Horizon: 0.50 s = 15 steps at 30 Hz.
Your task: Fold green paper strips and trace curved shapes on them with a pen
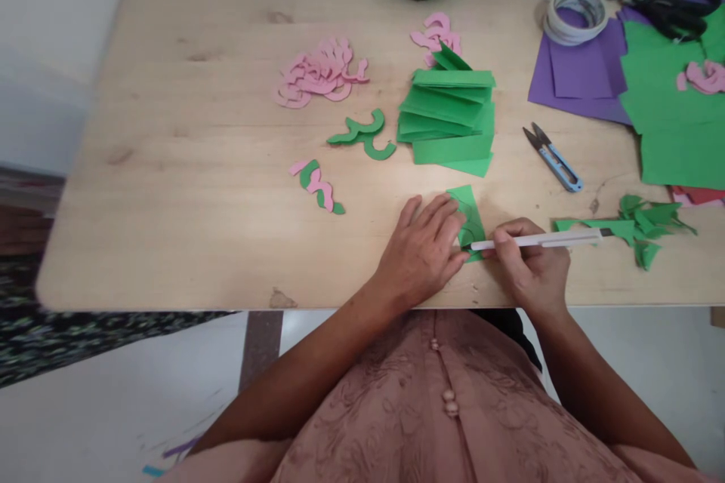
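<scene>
My left hand (422, 245) lies on the table with its fingers stretched out, pressing the left edge of a small green paper strip (471, 215). Curved lines are drawn on this strip. Closed around a white pen (544, 239), my right hand (532, 264) rests at the strip's right side. The pen's dark tip touches the lower part of the paper, near my left thumb. Just beyond the strip lies a stack of folded green paper (453, 121). Green paper scraps (646, 223) are to the right of my right hand.
Blue thread snips (552, 158) lie right of the stack. Pink cutouts (320, 74), green curved cutouts (365, 134) and a pink-green cutout chain (319, 186) are at left. Tape rolls (575, 16), black-handled scissors (668, 6), purple paper (583, 79) and green sheets (680, 128) sit far right.
</scene>
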Each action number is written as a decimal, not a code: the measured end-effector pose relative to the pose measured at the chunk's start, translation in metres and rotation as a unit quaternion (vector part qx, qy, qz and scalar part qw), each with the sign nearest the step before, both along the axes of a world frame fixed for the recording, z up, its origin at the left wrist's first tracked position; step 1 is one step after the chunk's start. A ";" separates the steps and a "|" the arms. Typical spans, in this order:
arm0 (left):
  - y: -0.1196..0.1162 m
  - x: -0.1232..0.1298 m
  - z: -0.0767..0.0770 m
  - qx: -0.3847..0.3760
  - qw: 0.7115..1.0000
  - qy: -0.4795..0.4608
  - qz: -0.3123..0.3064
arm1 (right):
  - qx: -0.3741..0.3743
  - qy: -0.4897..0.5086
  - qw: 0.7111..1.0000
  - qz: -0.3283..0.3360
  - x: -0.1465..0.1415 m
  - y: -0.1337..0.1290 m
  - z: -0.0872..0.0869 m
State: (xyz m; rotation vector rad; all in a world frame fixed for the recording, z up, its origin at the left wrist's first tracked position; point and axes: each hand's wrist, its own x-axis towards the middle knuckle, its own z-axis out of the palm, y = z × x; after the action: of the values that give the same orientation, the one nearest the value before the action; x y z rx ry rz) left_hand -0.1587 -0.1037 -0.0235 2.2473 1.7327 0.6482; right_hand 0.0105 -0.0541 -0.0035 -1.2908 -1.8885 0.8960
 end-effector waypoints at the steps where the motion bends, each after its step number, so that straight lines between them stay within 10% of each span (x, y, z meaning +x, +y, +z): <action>1: 0.000 0.000 0.000 0.000 1.000 0.000 0.000 | 0.000 -0.001 1.000 0.000 0.000 0.000 0.000; 15: 0.000 0.000 0.000 0.001 1.000 -0.002 0.001 | 0.016 -0.019 1.000 0.011 0.000 0.000 0.001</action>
State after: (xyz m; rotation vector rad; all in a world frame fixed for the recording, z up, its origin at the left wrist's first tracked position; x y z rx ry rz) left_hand -0.1588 -0.1036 -0.0239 2.2444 1.7343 0.6544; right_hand 0.0109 -0.0539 -0.0030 -1.2790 -1.9413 0.8547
